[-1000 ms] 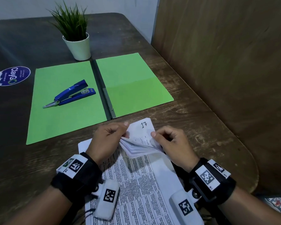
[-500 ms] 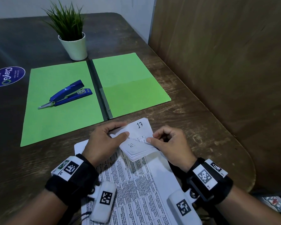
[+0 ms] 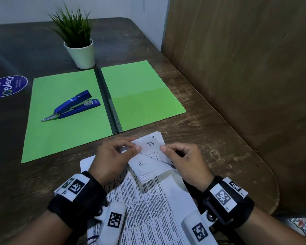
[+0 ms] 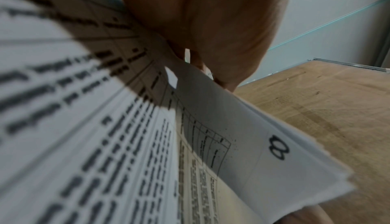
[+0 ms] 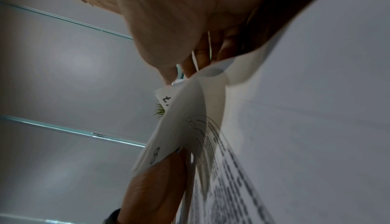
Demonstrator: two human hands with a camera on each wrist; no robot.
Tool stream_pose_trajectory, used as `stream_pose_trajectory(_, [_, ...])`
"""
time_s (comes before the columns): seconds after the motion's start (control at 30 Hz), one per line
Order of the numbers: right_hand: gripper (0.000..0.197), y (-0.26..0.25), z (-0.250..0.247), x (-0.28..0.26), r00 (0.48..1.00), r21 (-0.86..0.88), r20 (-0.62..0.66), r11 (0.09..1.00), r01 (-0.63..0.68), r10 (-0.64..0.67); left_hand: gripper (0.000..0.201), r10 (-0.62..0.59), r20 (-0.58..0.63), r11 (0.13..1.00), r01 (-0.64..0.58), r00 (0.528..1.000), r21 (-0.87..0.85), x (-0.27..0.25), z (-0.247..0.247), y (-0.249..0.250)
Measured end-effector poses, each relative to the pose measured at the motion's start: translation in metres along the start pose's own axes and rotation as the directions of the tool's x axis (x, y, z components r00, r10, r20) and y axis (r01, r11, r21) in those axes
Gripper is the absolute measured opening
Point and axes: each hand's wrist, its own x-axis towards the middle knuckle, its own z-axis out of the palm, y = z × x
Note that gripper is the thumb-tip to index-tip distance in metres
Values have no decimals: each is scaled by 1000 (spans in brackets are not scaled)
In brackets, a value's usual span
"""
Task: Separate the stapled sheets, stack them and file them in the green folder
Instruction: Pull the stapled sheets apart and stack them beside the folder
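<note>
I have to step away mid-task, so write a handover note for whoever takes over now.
Left hand and right hand both pinch the far corner of the stapled sheets, whose upper pages are folded back there.
The sheets lie on the table's near edge, in front of the green folder, which lies open with the blue stapler on its left half.
Done: nothing filed.
Left: separate the sheets, stack them, file them in the folder.

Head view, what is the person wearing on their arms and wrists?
Bare forearms, no sleeves. Each wrist carries a wide black band topped by a white plate with black square-code markers. Below each hangs a rounded white camera pod bearing another code marker; thin dark cables trail from the left one. The right band matches.
</note>
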Motion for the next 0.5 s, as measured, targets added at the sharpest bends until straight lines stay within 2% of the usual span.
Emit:
stream_pose_trajectory(0.1, [51,4,-1,1,999,-22,21,998,50,-50,12,6,-2,999,-6,1000,34,0,0,-2])
stream_pose_trajectory(0.17, [43,6,-1,2,1000,-3,11,1000,20,-20,14,11,13,1000,-12,1000,16,-2,0,2])
stream_pose_trajectory(0.27, [10,7,-1,3,1000,-21,-17,1000,-21,21,31,-22,14,999,22,1000,-45,-3,2,8])
stream_pose_trajectory(0.33, [8,8,0,3,1000,-33,-24,999,-19,18,29,-25,21,999,26,999,-36,-3,2,7])
stream_pose_trajectory(0.43, [14,11,-1,4,999,-43,-35,999,-34,32,6,-12,8,1000,12,1000,13,-3,1,5])
stream_pose_trajectory(0.5, [15,9,-2,3,998,-62,-14,997,-54,53,26,10,12,1000,-10,1000,11,-2,0,1])
